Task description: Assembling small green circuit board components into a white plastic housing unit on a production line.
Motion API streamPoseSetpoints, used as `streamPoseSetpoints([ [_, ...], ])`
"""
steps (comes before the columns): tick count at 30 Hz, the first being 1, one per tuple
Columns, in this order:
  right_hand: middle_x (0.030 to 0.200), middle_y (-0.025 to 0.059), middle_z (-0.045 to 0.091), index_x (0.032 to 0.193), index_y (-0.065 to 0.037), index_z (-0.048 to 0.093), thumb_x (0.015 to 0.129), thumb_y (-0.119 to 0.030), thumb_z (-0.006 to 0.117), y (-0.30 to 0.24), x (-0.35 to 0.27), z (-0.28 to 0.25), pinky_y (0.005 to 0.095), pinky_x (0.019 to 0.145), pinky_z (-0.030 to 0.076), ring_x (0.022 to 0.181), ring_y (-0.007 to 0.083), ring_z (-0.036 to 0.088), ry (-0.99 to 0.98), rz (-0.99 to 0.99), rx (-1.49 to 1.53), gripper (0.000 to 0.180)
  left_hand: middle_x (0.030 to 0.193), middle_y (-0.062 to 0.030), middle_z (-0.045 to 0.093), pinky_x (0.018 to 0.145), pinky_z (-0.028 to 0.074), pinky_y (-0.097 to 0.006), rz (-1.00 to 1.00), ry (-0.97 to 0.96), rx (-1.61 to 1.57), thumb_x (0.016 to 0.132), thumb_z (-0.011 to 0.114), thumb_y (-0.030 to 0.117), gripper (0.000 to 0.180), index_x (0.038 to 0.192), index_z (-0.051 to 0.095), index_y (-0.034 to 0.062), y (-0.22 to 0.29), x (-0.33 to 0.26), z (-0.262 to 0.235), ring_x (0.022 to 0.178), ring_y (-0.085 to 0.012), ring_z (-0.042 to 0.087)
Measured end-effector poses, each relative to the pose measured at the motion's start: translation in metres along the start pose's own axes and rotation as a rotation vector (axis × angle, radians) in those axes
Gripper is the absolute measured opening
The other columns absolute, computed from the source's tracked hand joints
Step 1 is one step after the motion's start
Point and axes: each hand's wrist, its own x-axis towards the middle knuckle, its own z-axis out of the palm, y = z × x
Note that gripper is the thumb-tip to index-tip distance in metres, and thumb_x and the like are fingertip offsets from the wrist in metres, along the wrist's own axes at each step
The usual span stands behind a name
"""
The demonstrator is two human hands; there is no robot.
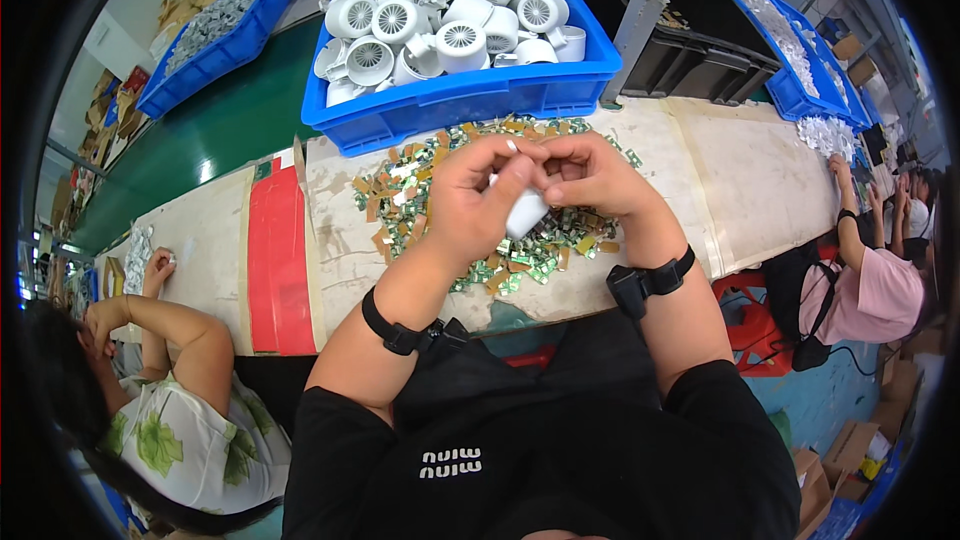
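Note:
Both hands meet over the pile of small green circuit boards on the table. My left hand is closed round a white plastic housing, whose rounded end shows below the fingers. A small white tip sticks out above the left fingers; I cannot tell whether it belongs to the housing. With thumb and fingers pinched together, my right hand grips the housing's upper right side. The fingers hide most of the part. Brown and orange pieces are mixed in among the boards.
Just beyond my hands stands a blue crate heaped with white round, grilled housings. A red strip crosses the table on the left. Co-workers sit on both sides, one in a floral top, another in pink. More blue bins stand farther off.

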Motion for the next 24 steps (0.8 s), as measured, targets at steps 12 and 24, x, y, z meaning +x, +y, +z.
streamPoseSetpoints([
  [12, 0.096, 0.0104, 0.073, 0.120, 0.001, 0.062, 0.107, -0.019, 0.059, -0.010, 0.003, 0.000, 0.0270, 0.067, 0.059, 0.070, 0.0146, 0.069, 0.424, -0.269, -0.095, 0.024, 0.081, -0.0027, 0.069, 0.064, 0.049, -0.025, -0.182, -0.009, 0.334, 0.109, 0.056, 0.027, 0.034, 0.126, 0.071, 0.0018, 0.016, 0.009, 0.000, 0.072, -0.0097, 0.063],
  [24, 0.077, 0.0019, 0.070, 0.095, -0.001, 0.070, 0.094, -0.010, 0.077, -0.006, -0.007, 0.008, 0.0188, 0.050, 0.048, 0.060, 0.0037, 0.060, 0.435, -0.197, -0.224, 0.012, 0.078, -0.0122, 0.065, 0.059, 0.051, -0.040, 0.079, -0.097, 0.862, 0.088, 0.066, 0.010, 0.009, 0.084, 0.068, 0.0024, 0.012, 0.012, 0.004, 0.065, -0.0320, 0.066],
])
